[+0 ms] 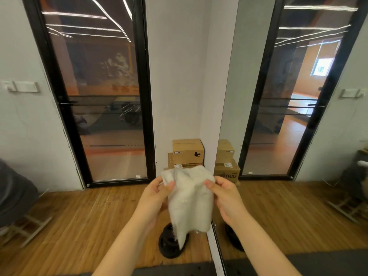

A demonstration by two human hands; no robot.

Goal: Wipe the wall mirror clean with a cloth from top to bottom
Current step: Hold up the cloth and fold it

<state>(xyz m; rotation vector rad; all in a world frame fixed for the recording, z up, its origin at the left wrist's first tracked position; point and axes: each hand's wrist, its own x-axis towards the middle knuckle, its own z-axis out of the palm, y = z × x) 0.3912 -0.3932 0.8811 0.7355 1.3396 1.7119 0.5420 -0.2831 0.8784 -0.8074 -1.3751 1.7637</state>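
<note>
Both my left hand point(159, 193) and right hand point(223, 194) pinch the cloth point(190, 198) at lower centre; the mirror point(278, 96), right of frame, looks untouched, so I judge all wiping remains.

Gym-like studio room, wood floor point(83, 212), wall mirror point(278, 96), weight plates point(169, 246), stacked cardboard boxes point(188, 152)

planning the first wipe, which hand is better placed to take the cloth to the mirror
Right, probably. The right hand already pinches the cloth and is on the mirror side; the left hand would reach across.
</note>
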